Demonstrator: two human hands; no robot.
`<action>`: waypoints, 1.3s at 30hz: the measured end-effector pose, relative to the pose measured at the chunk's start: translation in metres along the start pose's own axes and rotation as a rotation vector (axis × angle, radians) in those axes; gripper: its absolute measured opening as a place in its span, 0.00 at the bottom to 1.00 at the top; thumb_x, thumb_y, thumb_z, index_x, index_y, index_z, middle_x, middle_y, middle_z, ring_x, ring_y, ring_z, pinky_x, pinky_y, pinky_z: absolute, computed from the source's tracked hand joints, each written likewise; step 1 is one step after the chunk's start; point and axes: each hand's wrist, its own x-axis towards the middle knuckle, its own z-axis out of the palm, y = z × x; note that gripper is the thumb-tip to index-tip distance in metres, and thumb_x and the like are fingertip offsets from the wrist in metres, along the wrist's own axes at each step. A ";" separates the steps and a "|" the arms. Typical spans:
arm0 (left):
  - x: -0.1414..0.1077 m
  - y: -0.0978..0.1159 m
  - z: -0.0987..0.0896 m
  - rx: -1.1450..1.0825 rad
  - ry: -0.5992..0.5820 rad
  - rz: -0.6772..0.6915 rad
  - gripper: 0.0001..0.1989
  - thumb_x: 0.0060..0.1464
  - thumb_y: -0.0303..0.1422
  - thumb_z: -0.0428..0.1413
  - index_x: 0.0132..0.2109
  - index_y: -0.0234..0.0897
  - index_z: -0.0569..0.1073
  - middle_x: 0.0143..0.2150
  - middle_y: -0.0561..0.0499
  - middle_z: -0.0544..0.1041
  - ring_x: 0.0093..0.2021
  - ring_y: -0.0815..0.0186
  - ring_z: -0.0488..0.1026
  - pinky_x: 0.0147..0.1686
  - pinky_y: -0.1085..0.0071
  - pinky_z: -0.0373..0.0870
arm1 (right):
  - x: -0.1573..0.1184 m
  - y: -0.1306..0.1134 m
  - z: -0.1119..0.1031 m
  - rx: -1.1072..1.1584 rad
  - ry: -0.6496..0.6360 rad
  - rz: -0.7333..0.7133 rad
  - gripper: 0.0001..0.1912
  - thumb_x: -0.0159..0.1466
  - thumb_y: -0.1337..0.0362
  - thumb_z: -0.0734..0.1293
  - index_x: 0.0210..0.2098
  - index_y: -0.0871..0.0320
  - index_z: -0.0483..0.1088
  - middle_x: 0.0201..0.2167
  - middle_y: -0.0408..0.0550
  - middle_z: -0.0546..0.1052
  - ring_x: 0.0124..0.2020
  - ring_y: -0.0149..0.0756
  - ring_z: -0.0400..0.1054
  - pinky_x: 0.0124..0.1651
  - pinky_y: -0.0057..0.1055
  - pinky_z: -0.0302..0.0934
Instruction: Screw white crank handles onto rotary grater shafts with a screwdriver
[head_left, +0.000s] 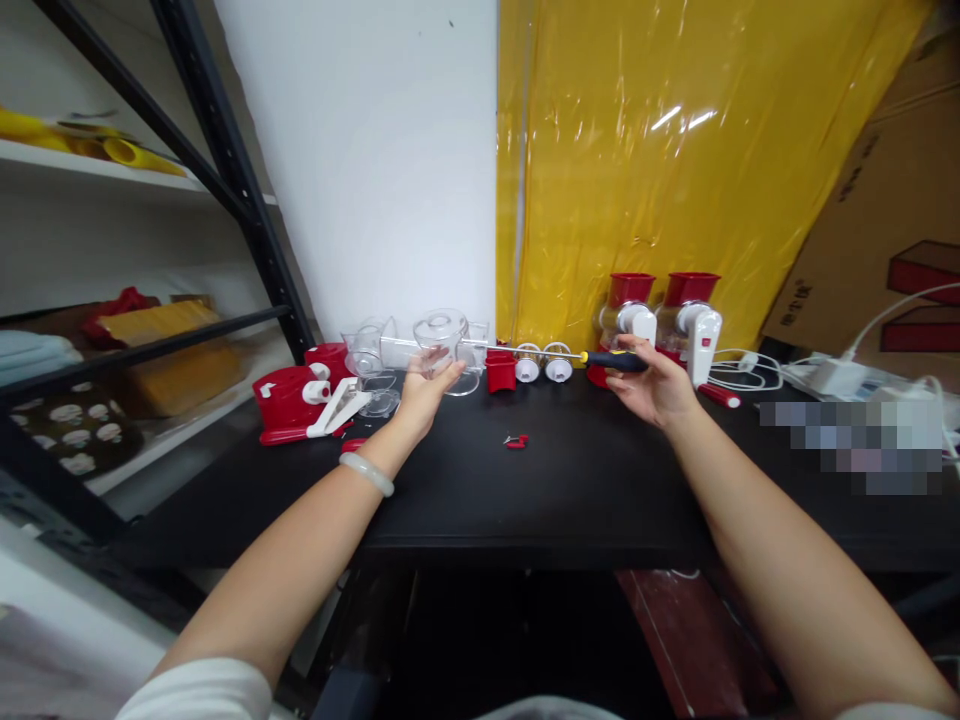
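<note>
Fingers of my left hand [431, 388] are closed around a clear plastic housing [442, 328], raised above the table. My right hand [649, 385] grips a long-shafted screwdriver [615, 361] by its dark handle with a yellow collar. The shaft runs level to the left, and its tip is at the clear housing; whether it touches a screw I cannot tell. On the table below lie small red pieces [516, 442]. Left of my left hand sits a red grinder base [289, 402] with a white crank arm [339, 408].
Two red-and-white grinders [694, 315] stand at the back right beside a white cable [750, 375]. A red cup [501, 370] and two white-ended drums [558, 365] line the back of the black table [465, 510]. A shelf rack [247, 200] rises at left, a cardboard box [847, 230] at right.
</note>
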 end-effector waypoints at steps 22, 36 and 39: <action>0.000 0.003 0.001 -0.001 0.007 0.044 0.28 0.39 0.32 0.71 0.47 0.41 0.67 0.58 0.47 0.73 0.61 0.57 0.70 0.60 0.52 0.67 | 0.005 0.009 -0.003 -0.195 0.023 0.112 0.25 0.59 0.38 0.62 0.29 0.55 0.66 0.14 0.41 0.65 0.14 0.29 0.57 0.18 0.27 0.49; 0.000 0.003 0.001 0.019 0.015 0.067 0.31 0.36 0.34 0.72 0.47 0.41 0.67 0.58 0.45 0.73 0.59 0.57 0.72 0.61 0.54 0.66 | 0.002 0.009 0.002 -0.100 0.032 -0.035 0.15 0.53 0.51 0.71 0.33 0.52 0.67 0.28 0.41 0.71 0.25 0.30 0.65 0.26 0.29 0.60; 0.000 0.004 0.001 0.027 0.028 0.066 0.31 0.36 0.33 0.72 0.46 0.40 0.67 0.58 0.45 0.73 0.59 0.57 0.72 0.61 0.53 0.67 | 0.007 0.015 -0.001 -0.194 0.098 0.025 0.28 0.57 0.33 0.61 0.30 0.53 0.66 0.22 0.45 0.70 0.22 0.33 0.66 0.22 0.29 0.58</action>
